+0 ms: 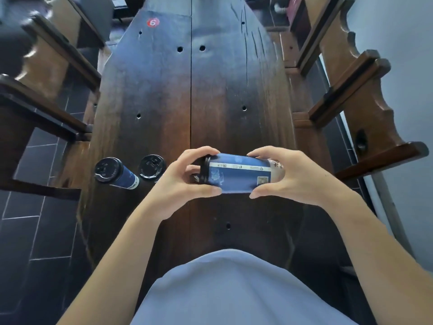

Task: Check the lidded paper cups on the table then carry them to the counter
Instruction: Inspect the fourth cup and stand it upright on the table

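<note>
Obs.: person stands at the near end of a long dark wooden table (210, 95), both bare forearms extended over it.

Held cup (236, 175): blue lidded paper cup, turned on its side, clear of the table surface, black lid pointing to 9 o'clock, base to 3 o'clock. A white printed strip runs along its length; a small square code sits near the base end.

Left hand (185, 181): closed around the lid end, thumb beneath, fingers curled over the top.
Right hand (288, 177): closed around the base end, thumb beneath, fingers over the top.

Two more cups stand upright on the table at 9 o'clock from the held one, near the left edge: outer cup (114, 173), blue wall visible below its black lid; inner cup (152, 166), just beside the left hand, mostly lid visible. The two are close but apart.

Red round sticker (153, 22) marked "6" at the far end, 12 o'clock. Wooden chairs (358, 90) flank both long sides. Dark tiled floor (35, 207).
</note>
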A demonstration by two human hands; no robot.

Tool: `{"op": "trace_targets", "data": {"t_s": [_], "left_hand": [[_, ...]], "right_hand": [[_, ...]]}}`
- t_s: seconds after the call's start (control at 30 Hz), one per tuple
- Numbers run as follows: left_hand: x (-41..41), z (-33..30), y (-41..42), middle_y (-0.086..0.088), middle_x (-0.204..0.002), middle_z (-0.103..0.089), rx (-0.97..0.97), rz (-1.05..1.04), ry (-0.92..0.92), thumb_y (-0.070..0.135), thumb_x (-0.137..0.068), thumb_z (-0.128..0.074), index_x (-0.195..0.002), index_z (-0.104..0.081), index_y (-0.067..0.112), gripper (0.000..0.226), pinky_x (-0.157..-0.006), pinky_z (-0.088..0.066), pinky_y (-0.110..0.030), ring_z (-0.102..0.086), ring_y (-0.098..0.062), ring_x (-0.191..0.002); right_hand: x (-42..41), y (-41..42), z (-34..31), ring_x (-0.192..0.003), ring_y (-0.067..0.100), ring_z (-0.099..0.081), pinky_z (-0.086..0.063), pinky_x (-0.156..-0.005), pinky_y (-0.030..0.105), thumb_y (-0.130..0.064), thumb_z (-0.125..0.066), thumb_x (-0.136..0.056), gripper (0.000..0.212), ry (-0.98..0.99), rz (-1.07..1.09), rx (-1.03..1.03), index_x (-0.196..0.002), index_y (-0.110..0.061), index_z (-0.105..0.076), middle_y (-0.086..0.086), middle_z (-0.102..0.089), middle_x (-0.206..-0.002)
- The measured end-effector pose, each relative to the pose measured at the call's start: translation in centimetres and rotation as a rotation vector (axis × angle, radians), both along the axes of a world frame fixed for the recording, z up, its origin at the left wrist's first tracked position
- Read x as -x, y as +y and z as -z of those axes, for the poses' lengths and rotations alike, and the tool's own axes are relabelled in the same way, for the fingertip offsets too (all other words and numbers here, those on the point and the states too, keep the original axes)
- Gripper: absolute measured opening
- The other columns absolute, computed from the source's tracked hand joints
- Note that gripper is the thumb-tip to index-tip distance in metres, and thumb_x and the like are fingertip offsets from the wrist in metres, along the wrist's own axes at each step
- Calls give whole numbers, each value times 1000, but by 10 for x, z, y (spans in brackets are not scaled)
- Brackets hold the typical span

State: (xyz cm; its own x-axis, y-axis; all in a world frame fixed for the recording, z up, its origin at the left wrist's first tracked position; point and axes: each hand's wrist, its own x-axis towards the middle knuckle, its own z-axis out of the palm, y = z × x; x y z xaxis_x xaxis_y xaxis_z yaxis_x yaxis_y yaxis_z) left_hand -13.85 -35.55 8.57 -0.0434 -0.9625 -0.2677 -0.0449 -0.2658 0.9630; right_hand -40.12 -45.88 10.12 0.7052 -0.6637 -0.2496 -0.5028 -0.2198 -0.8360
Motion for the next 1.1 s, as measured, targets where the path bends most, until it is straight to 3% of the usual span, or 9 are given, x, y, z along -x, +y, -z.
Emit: {"op": "trace_targets", "data": {"t_s": [0.13,0.27,0.33,0.57,0.7,0.83,0.93,1.0,1.1], "left_hand": [[1,-11,17,4,-122,-64,65,-112,169,6,-66,-87,-128,-64,23,68,-92,-56,-59,-64,-21,-106],[6,-19,30,4,-126,-64,94,-123,166,10,-64,-89,-126,-66,28,69,-85,-59,-36,-66,-16,-108],[5,-23,36,-1,-130,-65,95,-112,187,10,-63,-90,-129,-65,27,72,-86,-59,-34,-66,-19,-112],[-13,-35,60,-6,-153,-53,223,-80,198,-1,-67,-88,-135,-68,28,76,-97,-58,-43,-57,-29,-135],[-30,-38,71,-8,-140,-62,193,-124,286,10,-65,-91,-130,-70,26,70,-90,-60,-53,-63,-31,-122],[-46,-43,77,-5,-130,-64,149,-118,298,15,-71,-85,-134,-66,28,67,-82,-61,-63,-64,-40,-118],[-53,-47,83,-6,-133,-64,161,-103,318,11,-71,-84,-135,-66,27,68,-83,-62,-57,-65,-36,-119],[-57,-51,87,0,-136,-65,206,-84,310,9,-69,-84,-133,-69,30,69,-89,-61,-45,-65,-25,-121],[-62,-55,90,-1,-154,-54,292,-32,267,5,-69,-85,-127,-72,33,66,-100,-55,-35,-56,-24,-137]], "right_hand": [[22,16,-11,-137,11,-47,-61,-83,22,-40,-80,-73,67,-260,155,-43,-134,-39,-55,-22,-61,-128],[28,27,-14,-140,19,-46,-63,-87,32,-32,-82,-74,69,-298,157,-79,-139,-29,-56,-12,-61,-133],[29,31,-19,-140,19,-46,-63,-87,34,-31,-82,-74,69,-306,147,-96,-138,-31,-56,-12,-61,-133],[14,52,-39,-137,8,-46,-62,-81,24,-29,-83,-74,62,-358,143,-96,-129,-46,-58,-25,-63,-125],[-6,70,-49,-137,4,-46,-60,-85,22,-44,-83,-69,70,-352,185,-43,-132,-51,-54,-28,-61,-126],[-17,84,-52,-143,9,-42,-60,-89,24,-22,-82,-75,74,-369,229,22,-141,-39,-50,-22,-59,-132],[-22,95,-57,-142,7,-43,-59,-86,21,-17,-81,-76,69,-381,236,40,-134,-43,-56,-24,-60,-130],[-25,102,-59,-139,6,-46,-58,-84,18,-18,-80,-75,67,-387,244,51,-132,-45,-57,-25,-61,-126],[-28,110,-62,-133,6,-53,-58,-83,17,-19,-81,-74,65,-415,261,26,-132,-36,-56,-25,-65,-120]]}}
